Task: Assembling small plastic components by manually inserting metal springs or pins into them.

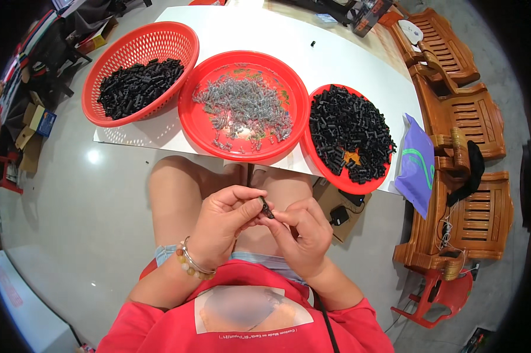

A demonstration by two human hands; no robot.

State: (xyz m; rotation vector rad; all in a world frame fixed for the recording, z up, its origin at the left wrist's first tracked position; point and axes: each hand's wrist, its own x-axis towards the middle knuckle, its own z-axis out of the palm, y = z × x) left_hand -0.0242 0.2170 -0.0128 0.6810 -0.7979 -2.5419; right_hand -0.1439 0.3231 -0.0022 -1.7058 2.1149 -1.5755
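Between my two hands, over my lap, is a small black plastic part (266,207). My left hand (233,207) pinches its upper end between thumb and fingers. At the lower end, the fingertips of my right hand (304,231) are closed on the same part. Ahead of me on the white table stands a red tray (189,120) holding a heap of small metal springs (245,103). A red plastic basket (183,41) with black plastic pieces (139,88) is to its left. To its right, a red plate (359,187) is piled with short black pieces (348,126).
A purple bag (417,165) lies at the table's right edge. One tiny black piece (313,43) sits alone on the white tabletop (359,65). Wooden chairs (477,106) and a red stool (445,297) are at the right. A cardboard box (351,220) is under the table.
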